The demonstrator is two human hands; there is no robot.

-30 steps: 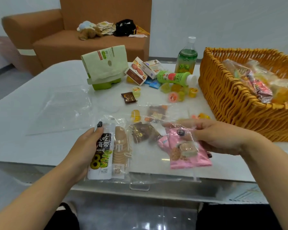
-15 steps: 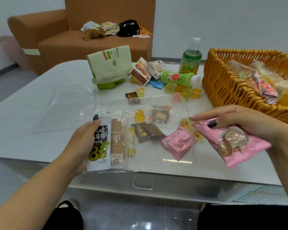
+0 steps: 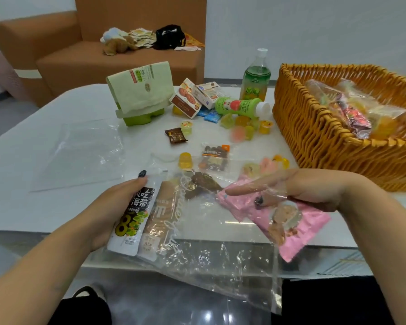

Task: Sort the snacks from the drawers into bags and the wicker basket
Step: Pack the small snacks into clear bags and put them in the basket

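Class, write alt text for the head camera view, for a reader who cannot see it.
A person's right hand slides a pink snack packet into a clear plastic bag at a white table's near edge, while the left hand grips the bag with a seaweed packet inside. Behind lie loose jelly cups, boxes, two bottles and a wicker basket holding snacks.

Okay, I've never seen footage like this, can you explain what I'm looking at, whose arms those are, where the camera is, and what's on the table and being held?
No machine here: a person wears a camera on the head, looking down at their own hands. The left hand grips a clear plastic bag with a white seaweed snack packet inside. The right hand holds a pink snack packet at the bag's opening. On the white table lie small jelly cups, biscuit boxes, a green bottle on its side and an orange wicker basket holding wrapped snacks.
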